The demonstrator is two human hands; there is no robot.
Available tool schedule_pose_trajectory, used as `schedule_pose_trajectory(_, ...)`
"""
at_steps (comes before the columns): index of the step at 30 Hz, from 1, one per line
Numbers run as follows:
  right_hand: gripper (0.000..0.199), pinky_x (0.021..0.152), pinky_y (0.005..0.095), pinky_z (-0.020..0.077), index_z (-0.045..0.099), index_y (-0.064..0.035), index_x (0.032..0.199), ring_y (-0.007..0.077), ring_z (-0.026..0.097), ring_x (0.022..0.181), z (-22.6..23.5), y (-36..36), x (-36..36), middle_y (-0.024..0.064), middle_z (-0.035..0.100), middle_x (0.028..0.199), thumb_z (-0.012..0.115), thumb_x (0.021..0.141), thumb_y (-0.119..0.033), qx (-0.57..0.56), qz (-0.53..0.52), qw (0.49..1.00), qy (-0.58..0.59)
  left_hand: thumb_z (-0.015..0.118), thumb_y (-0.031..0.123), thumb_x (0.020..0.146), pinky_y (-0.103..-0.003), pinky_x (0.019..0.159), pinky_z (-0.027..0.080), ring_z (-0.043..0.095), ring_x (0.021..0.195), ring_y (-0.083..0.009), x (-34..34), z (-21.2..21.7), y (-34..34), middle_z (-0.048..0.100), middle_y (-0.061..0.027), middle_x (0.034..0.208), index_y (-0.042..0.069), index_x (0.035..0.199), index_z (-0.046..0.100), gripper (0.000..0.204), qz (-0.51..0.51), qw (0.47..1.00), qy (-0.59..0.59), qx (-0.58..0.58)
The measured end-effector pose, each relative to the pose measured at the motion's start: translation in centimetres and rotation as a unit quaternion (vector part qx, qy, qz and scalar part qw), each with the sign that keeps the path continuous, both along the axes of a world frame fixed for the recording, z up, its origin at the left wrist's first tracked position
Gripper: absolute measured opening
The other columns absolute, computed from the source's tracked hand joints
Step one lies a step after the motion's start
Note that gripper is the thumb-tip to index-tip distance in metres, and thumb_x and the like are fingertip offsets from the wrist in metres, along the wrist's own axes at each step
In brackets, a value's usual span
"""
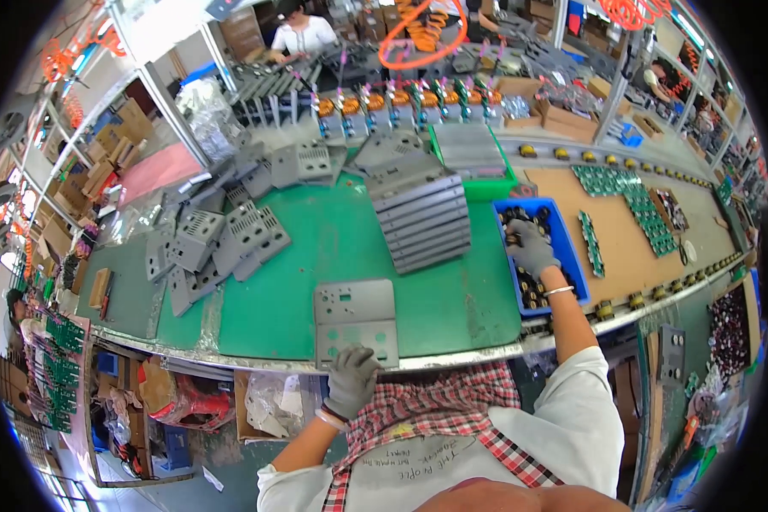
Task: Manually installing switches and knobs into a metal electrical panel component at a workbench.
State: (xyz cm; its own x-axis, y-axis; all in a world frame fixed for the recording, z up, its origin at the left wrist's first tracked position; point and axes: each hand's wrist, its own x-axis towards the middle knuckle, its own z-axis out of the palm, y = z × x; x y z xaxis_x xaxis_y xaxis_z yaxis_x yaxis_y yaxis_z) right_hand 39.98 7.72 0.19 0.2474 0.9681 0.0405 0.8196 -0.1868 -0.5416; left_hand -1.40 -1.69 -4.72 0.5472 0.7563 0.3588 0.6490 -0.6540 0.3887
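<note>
A bent grey metal panel (356, 300) with holes and slots lies flat at the front edge of the green work surface. My left hand (351, 382), in a grey glove, has its fingers curled over the panel's near edge. Off to the right, my right hand (531, 247), gloved as well, reaches into a blue bin (574, 256) of small black round parts (533, 294). Its fingers are bent down among them; whatever they pinch is hidden. Behind the panel stands a stack of similar bent metal panels (422, 218).
Loose metal panels (222, 235) are heaped at the left. A green tray (474, 154) sits beyond the stack. Right of the bin, green circuit boards (648, 213) lie on brown cardboard (563, 183). An orange coiled hose (422, 34) hangs overhead; a person (303, 34) works opposite.
</note>
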Motion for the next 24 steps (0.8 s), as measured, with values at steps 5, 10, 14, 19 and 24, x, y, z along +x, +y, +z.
schedule_pose_trajectory(5,0.029,0.081,0.0392,0.0461,0.054,-0.0198,0.099,0.0331,0.054,0.098,-0.8,-3.1,-7.7,0.0102,0.048,0.112,0.064,0.072,-0.018,-0.046,0.184,0.978,-0.087,0.060,0.012,0.068,-0.044,0.088,0.038,0.047,0.103,-0.0325,1.9,0.7,-0.8,0.054,-0.0099,0.102,0.008,0.083,0.059,0.015,0.001,1.000,0.001,-0.012)
schedule_pose_trajectory(10,0.048,0.080,0.0398,0.0468,0.047,-0.0184,0.112,0.0330,0.051,0.101,-1.5,-4.8,-8.5,0.0085,0.047,0.116,0.068,0.070,-0.027,0.062,0.084,0.990,-0.091,0.061,0.009,0.067,-0.045,0.088,0.038,0.047,0.103,-0.0327,2.7,0.4,-0.4,0.053,-0.0100,0.101,0.008,0.083,0.059,0.017,-0.029,0.999,-0.016,-0.004)
schedule_pose_trajectory(14,0.053,0.076,0.0404,0.0472,0.048,-0.0143,0.109,0.0317,0.053,0.095,-5.2,-6.5,-7.5,0.0083,0.054,0.106,0.071,0.065,-0.033,0.078,-0.011,0.992,-0.101,0.061,0.007,0.065,-0.045,0.088,0.039,0.047,0.102,-0.0325,3.1,0.5,-0.7,0.054,-0.0099,0.100,0.007,0.083,0.058,0.018,-0.033,0.999,-0.021,0.000)
schedule_pose_trajectory(19,0.029,0.071,0.0408,0.0466,0.052,-0.0083,0.091,0.0322,0.056,0.085,-4.8,-7.8,-9.3,0.0106,0.059,0.088,0.064,0.067,-0.020,0.142,-0.037,0.989,-0.013,0.059,0.008,0.070,-0.044,0.083,0.041,0.051,0.095,-0.0317,3.7,1.4,-0.9,0.054,-0.0111,0.099,0.006,0.084,0.058,0.014,-0.032,0.996,-0.072,-0.043)
schedule_pose_trajectory(24,0.032,0.063,0.0296,0.0454,0.052,-0.0035,0.098,0.0180,0.056,0.068,0.2,-10.5,-14.3,0.0094,0.057,0.078,0.059,0.068,-0.012,0.110,0.049,0.961,0.249,0.058,0.005,0.073,-0.039,0.071,0.046,0.056,0.081,-0.0303,5.8,5.1,0.2,0.055,-0.0122,0.099,0.005,0.088,0.059,0.015,-0.013,0.978,-0.181,-0.104)
